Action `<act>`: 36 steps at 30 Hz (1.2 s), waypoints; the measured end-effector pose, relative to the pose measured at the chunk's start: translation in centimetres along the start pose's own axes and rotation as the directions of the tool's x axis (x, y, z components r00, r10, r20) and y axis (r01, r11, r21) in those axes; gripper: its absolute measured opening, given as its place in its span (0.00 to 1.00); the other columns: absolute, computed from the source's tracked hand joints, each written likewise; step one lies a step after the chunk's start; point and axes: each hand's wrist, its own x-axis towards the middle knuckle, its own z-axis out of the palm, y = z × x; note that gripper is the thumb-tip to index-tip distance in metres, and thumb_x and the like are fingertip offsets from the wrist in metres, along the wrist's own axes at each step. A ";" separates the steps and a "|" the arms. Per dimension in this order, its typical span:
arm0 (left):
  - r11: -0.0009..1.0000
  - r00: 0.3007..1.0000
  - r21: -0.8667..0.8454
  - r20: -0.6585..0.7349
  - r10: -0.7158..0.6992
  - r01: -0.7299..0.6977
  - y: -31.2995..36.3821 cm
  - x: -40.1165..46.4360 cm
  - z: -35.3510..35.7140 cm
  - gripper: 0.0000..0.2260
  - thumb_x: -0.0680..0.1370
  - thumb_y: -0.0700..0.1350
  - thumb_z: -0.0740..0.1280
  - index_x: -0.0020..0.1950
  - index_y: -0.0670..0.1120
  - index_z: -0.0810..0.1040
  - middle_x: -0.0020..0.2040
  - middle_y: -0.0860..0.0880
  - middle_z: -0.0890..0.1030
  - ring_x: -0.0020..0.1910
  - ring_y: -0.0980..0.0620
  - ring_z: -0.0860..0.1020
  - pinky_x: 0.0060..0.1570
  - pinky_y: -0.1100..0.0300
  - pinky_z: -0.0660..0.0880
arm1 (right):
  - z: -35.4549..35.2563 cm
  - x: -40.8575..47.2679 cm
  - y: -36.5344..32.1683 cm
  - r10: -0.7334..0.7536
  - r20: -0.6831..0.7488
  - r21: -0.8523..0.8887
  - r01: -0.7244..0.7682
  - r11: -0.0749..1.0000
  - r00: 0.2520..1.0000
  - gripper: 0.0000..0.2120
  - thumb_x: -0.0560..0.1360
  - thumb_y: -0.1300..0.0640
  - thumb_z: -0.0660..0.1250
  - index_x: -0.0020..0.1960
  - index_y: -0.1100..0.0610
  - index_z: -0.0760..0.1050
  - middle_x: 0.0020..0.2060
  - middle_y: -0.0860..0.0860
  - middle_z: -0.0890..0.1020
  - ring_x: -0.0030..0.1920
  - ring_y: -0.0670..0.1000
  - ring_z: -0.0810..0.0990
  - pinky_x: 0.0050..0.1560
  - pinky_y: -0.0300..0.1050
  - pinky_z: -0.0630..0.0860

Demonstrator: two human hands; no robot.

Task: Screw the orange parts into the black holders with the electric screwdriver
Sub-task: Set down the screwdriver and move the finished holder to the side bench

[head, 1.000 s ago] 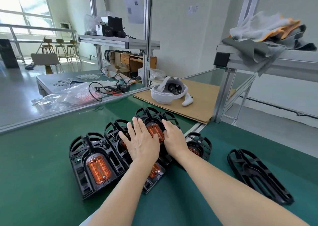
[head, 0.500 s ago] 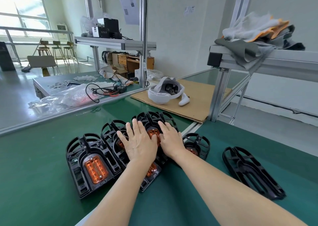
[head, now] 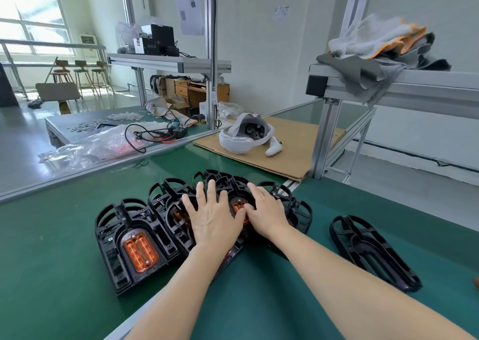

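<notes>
Black holders [head: 134, 238] overlap in a row — orange parts [head: 140, 251] seated inside, perhaps four; another holder [head: 373, 251] lies apart.

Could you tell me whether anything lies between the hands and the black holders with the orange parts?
Nothing visible does: the left hand and right hand lie flat on the black holders.

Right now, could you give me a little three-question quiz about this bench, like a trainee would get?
1. True or false: the black holder lying apart on the right has an orange part in it.
2. What do the left hand and right hand rest on?
A) cardboard B) clustered holders C) headset
3. What white device sits on the cardboard?

Key: 1 false; 2 B; 3 the headset.
</notes>
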 end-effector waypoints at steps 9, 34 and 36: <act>1.000 1.000 -0.021 0.010 0.005 -0.004 0.8 0.1 -0.4 0.28 0.78 0.64 0.52 0.73 0.50 0.65 0.78 0.48 0.55 0.77 0.45 0.44 0.70 0.39 0.35 | -0.6 -0.2 0.9 0.010 -0.010 -0.017 -0.010 1.000 1.000 0.24 0.81 0.50 0.54 0.77 0.49 0.58 0.75 0.51 0.63 0.74 0.54 0.61 0.74 0.60 0.48; 0.795 0.929 -0.506 -0.037 0.369 -0.336 16.4 -12.1 0.7 0.22 0.81 0.42 0.58 0.75 0.42 0.60 0.75 0.45 0.64 0.75 0.46 0.59 0.74 0.55 0.54 | -7.5 -12.3 15.1 0.338 -0.307 -0.251 -0.418 0.873 0.890 0.23 0.84 0.51 0.44 0.78 0.51 0.51 0.75 0.46 0.61 0.77 0.49 0.51 0.72 0.68 0.39; 0.797 0.924 -0.513 0.020 0.381 -0.318 17.2 -12.4 1.4 0.23 0.83 0.45 0.52 0.78 0.44 0.51 0.78 0.48 0.56 0.76 0.49 0.51 0.75 0.58 0.47 | -8.1 -13.4 16.4 0.381 -0.312 -0.250 -0.462 0.851 0.870 0.23 0.84 0.51 0.44 0.78 0.51 0.52 0.75 0.46 0.61 0.77 0.50 0.51 0.71 0.68 0.39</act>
